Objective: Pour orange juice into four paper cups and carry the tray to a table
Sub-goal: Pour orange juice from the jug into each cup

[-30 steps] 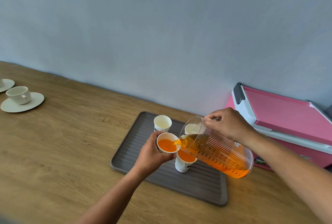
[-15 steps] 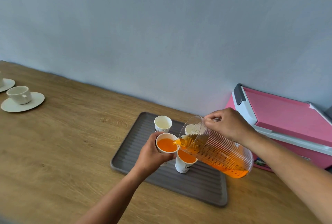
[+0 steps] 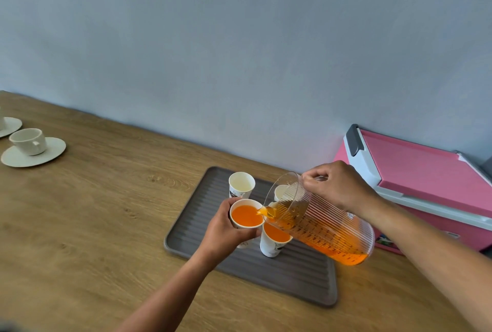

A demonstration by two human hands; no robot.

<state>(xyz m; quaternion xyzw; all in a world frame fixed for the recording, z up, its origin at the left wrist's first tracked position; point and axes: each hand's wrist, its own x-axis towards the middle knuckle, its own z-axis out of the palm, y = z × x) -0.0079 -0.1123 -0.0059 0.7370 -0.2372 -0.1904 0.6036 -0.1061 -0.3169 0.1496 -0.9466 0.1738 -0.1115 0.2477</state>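
Note:
A grey ribbed tray [image 3: 292, 281] lies on the wooden counter. My left hand [image 3: 225, 233] holds a white paper cup [image 3: 246, 216] of orange juice just above the tray. My right hand [image 3: 336, 186] grips the handle of a clear ribbed pitcher [image 3: 319, 228], tilted left, its spout over the held cup with juice running in. Beside it on the tray stands a second cup [image 3: 274, 241] holding juice. An empty cup [image 3: 241, 184] stands at the tray's far side, and another cup [image 3: 280, 192] shows partly behind the pitcher.
A pink cooler box with a white rim [image 3: 426, 188] sits against the wall right of the tray. A cream teacup on a saucer [image 3: 30, 146] and a second saucer [image 3: 8, 125] stand at the far left of the counter [image 3: 93, 225].
The juice level in the held cup has risen a little. Both hands, the pitcher and the cups on the tray stay almost where they were.

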